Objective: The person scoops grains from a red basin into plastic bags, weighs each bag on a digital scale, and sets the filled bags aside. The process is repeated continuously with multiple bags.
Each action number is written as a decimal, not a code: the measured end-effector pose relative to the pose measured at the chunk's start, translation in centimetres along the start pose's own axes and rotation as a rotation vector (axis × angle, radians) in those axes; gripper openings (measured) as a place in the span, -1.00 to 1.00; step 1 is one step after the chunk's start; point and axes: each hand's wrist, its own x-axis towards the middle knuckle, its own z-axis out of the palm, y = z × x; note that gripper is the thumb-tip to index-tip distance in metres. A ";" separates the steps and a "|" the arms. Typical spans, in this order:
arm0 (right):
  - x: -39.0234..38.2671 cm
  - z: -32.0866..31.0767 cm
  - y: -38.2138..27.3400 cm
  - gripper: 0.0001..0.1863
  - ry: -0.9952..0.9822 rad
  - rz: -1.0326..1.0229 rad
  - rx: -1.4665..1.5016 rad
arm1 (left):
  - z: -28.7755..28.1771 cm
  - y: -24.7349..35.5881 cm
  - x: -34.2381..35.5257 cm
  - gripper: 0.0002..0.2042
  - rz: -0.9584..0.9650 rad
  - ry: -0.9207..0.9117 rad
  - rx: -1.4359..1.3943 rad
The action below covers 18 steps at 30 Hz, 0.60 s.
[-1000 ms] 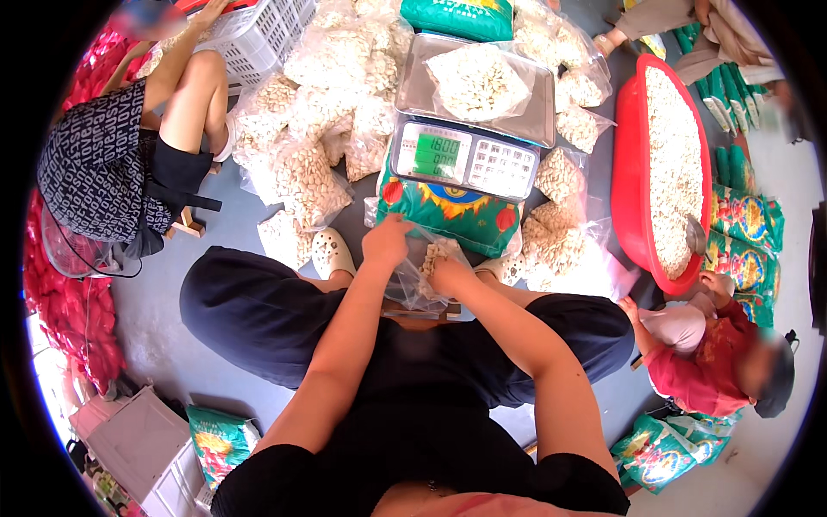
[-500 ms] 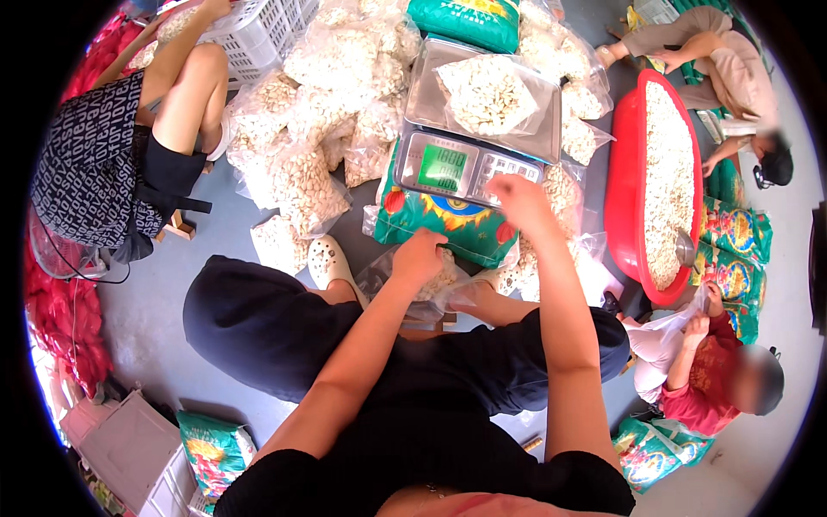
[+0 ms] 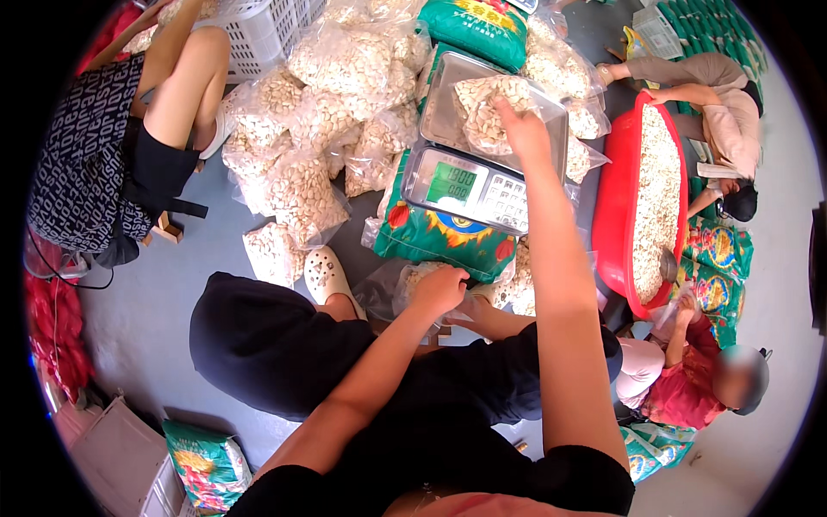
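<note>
My right hand [image 3: 524, 138] reaches out to a clear plastic bag of pale, flat seed-like pieces [image 3: 484, 116] on the scale's metal pan. Its fingers close on the bag's right side. The digital scale [image 3: 419, 179] has a lit green display and a keypad, and rests on a green printed sack [image 3: 413, 228]. Closer to me, my left hand [image 3: 442, 291] is curled shut above another clear bag [image 3: 392, 289] between my feet. Whatever its fingers may hold is hidden.
Filled clear bags [image 3: 297, 185] are heaped left of the scale. A red tub [image 3: 618, 198] of pale pieces, with a metal scoop [image 3: 668, 264], stands right. Beside it are two people [image 3: 732, 112], [image 3: 689, 379]; another person [image 3: 95, 155] sits left near a white crate [image 3: 263, 39].
My right hand has moved from the scale's keypad forward onto the bag, which now looks more bunched. My left hand has shifted slightly right and nearer. The person at upper right now reaches to the tub.
</note>
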 end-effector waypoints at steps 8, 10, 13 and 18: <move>3.8 -2.6 2.3 -0.53 0.374 -0.417 0.024 | -1.6 1.2 -0.2 -0.80 -0.036 0.059 -0.100; 1.9 -5.7 2.1 -0.58 0.370 -0.520 0.096 | -1.8 1.3 0.0 -0.80 -0.035 0.139 -0.217; 0.0 -10.5 3.8 -0.69 0.328 -0.576 0.343 | -1.7 1.2 0.8 -0.76 -0.017 0.222 -0.542; -9.4 -18.1 1.2 -0.71 0.190 -0.483 1.453 | -3.7 4.8 0.1 -0.74 -0.130 0.001 -0.872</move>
